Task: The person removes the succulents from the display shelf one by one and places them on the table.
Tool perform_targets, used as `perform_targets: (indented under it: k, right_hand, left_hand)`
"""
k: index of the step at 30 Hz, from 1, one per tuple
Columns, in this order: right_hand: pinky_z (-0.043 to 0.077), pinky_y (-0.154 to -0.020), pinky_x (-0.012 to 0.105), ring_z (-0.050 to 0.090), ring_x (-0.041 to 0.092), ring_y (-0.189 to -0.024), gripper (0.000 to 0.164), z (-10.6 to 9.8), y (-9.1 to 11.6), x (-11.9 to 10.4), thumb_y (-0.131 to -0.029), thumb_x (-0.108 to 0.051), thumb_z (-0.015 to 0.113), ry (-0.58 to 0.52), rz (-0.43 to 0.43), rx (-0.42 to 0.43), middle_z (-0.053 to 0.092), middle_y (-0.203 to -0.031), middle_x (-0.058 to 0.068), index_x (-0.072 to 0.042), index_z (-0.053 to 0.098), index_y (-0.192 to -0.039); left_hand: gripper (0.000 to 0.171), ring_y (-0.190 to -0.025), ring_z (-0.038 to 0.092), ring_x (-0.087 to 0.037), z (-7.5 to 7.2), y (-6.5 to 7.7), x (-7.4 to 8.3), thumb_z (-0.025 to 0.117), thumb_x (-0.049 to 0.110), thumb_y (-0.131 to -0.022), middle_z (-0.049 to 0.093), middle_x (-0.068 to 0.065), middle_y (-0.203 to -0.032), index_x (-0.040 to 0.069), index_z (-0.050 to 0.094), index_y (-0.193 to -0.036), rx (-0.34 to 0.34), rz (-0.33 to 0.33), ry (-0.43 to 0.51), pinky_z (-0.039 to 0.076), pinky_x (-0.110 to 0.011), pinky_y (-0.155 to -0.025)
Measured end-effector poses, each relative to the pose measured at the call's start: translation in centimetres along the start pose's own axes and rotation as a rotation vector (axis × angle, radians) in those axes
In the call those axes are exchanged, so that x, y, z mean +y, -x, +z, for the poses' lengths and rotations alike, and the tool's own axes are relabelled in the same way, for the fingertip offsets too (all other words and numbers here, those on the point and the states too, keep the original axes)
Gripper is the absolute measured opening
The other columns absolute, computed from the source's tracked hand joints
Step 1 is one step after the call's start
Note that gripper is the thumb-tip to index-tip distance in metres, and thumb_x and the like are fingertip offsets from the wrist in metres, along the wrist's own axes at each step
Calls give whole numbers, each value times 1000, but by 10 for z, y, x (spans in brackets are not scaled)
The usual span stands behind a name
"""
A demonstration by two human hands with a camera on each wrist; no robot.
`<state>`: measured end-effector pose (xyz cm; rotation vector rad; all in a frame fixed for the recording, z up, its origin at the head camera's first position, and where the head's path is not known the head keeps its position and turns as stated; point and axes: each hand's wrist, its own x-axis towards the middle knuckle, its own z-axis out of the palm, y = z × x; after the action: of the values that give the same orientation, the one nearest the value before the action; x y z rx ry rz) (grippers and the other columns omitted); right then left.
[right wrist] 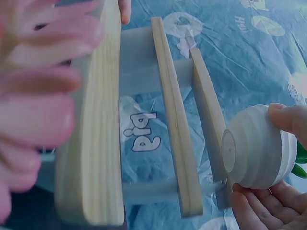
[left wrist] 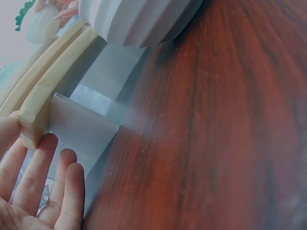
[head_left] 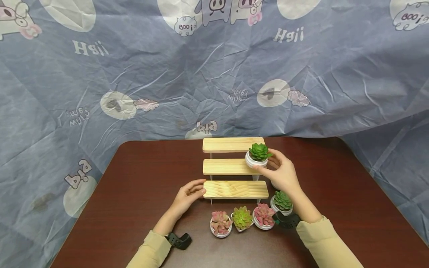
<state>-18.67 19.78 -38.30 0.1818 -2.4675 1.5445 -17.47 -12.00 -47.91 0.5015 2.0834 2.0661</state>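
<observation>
My right hand (head_left: 285,174) grips a potted green succulent (head_left: 257,157) by its ribbed white pot, thumb on one side and fingers on the other. In the head view the pot overlaps the right end of the stand's middle and top boards. The right wrist view shows the pot's underside (right wrist: 229,151) tipped towards the camera, apart from the boards as far as I can see. With thumb and fingertips, my left hand (head_left: 186,195) pinches the left end of the lowest board of a three-tier wooden display stand (head_left: 234,189). Clear supports (left wrist: 79,124) carry that board.
Before the stand sit a pink succulent (head_left: 220,223), a yellow-green one (head_left: 242,218), another pink one (head_left: 264,216) and a dark green one (head_left: 282,202). One more white pot (head_left: 275,185) is mostly hidden by my right hand. A patterned blue cloth (head_left: 167,74) hangs behind the brown table (head_left: 140,178).
</observation>
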Motion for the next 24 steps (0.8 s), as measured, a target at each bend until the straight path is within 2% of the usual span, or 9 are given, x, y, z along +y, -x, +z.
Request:
perform_targets:
  k: [4, 10, 13, 16, 20, 22, 24]
  right_hand:
    - [51, -85, 39, 60, 31, -106, 65, -7, 5, 6, -74, -23, 82, 12, -19, 29, 59, -118, 17, -3, 52, -128]
    - [48, -80, 14, 60, 29, -104, 64, -15, 13, 9, -75, -20, 81, 31, -21, 60, 61, -116, 16, -4, 52, -129]
    - [46, -78, 9, 60, 30, -104, 63, -19, 16, 12, -74, -19, 82, 52, -25, 80, 61, -116, 17, -4, 52, -129]
    - [45, -80, 9, 59, 31, -105, 64, -23, 20, 15, -74, -19, 82, 77, -21, 96, 60, -117, 17, -3, 52, -129]
    - [50, -86, 24, 59, 31, -107, 64, -27, 24, 19, -75, -21, 81, 104, 2, 110, 59, -119, 16, -3, 52, -129]
    - [51, -86, 29, 60, 26, -106, 64, -29, 26, 22, -74, -22, 82, 123, 11, 127, 59, -118, 15, -3, 52, -128]
    - [51, -84, 27, 61, 21, -104, 65, -31, 29, 25, -74, -23, 82, 134, 12, 145, 59, -118, 14, -4, 52, -128]
  left_hand:
    - [43, -96, 61, -10, 0, 0, -1, 60, 6, -92, 58, -26, -118, -8, 48, -131, -1, 2, 4, 52, -30, -83]
    - [42, -94, 61, -10, 1, 0, 0, 59, 5, -92, 58, -27, -116, -8, 49, -130, 4, 12, -3, 53, -30, -82]
    - [41, -93, 61, -10, 1, 0, 1, 59, 5, -92, 58, -27, -115, -8, 50, -130, 5, 14, -9, 53, -31, -81]
    - [41, -93, 61, -10, 1, 0, 1, 59, 5, -92, 58, -27, -116, -7, 50, -130, 2, 12, -11, 53, -31, -82]
    - [41, -93, 61, -10, 0, 0, 2, 59, 5, -92, 58, -27, -116, -8, 49, -130, 4, 10, -13, 53, -32, -82]
    - [41, -93, 61, -10, 0, 0, 1, 59, 5, -92, 58, -27, -116, -8, 49, -130, 5, 9, -14, 53, -32, -83]
    - [42, -94, 61, -10, 1, 0, 1, 59, 5, -92, 58, -27, -117, -9, 48, -130, 3, 7, -11, 53, -32, -83]
